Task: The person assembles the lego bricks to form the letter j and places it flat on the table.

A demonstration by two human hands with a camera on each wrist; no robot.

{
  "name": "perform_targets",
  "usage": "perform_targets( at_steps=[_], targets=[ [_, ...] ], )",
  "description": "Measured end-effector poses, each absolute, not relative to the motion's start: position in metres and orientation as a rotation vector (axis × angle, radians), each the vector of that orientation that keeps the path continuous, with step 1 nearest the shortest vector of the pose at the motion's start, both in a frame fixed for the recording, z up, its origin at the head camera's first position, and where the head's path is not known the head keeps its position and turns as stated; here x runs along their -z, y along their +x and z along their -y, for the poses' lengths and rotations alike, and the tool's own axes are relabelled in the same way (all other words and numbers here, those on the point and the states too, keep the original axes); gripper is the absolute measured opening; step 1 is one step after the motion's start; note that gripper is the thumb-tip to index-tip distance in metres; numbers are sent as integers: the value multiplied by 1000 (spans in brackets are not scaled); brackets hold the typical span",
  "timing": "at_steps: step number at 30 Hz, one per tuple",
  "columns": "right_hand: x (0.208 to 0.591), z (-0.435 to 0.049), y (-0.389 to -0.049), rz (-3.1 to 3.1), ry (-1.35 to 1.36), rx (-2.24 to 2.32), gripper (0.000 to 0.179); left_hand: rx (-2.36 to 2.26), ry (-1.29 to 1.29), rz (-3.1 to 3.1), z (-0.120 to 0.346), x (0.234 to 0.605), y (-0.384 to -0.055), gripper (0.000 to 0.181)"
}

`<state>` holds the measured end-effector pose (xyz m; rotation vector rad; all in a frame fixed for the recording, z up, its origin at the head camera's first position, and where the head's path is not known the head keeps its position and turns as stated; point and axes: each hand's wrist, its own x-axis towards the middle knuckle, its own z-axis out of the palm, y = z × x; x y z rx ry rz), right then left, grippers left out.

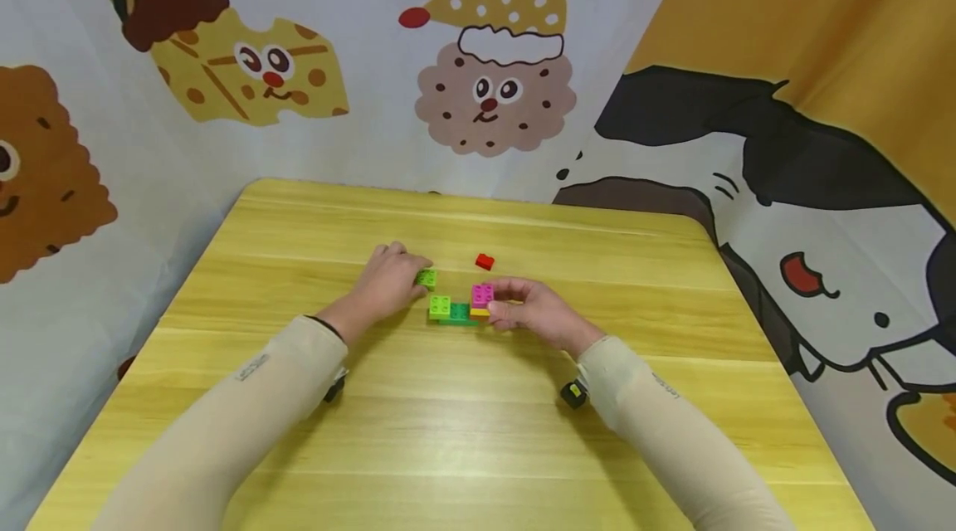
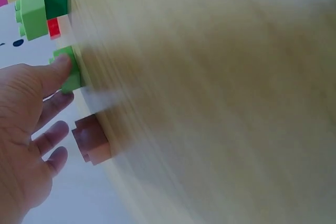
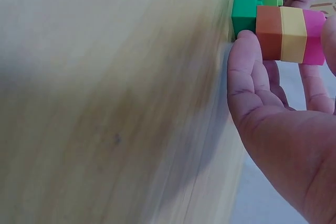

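Observation:
A light green toy building brick (image 1: 426, 278) stands on the table, pinched between the thumb and index finger of my left hand (image 1: 384, 282). The other left fingers are spread loosely in the left wrist view. To its right is a joined piece with a dark green base brick (image 1: 459, 313). Another light green brick (image 1: 440, 307) sits on the base's left end. On the right end rises a stack of brown (image 3: 269, 32), yellow (image 3: 293, 35) and pink (image 1: 482, 294) bricks. My right hand (image 1: 536, 315) holds this stack from the right, thumb in front and fingers behind.
Behind the joined piece a small red brick (image 1: 485, 261) lies on the wooden table (image 1: 478, 431). Beside my left fingers stands a loose brown brick (image 2: 93, 140), hidden in the head view. A cartoon-printed cloth (image 1: 373, 158) hangs behind the table.

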<state>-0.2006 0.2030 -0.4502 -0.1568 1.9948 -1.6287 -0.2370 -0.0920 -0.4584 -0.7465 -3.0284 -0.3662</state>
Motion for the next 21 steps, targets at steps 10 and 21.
perform_targets(
  at_steps=[10,21],
  targets=[
    [448,-198,-200,-2006,-131,1623,51,520,-690,3011,100,455,-241,41],
    [452,-198,-203,-1942,-197,1649,78,753,-951,2878,69,407,-216,45]
  ],
)
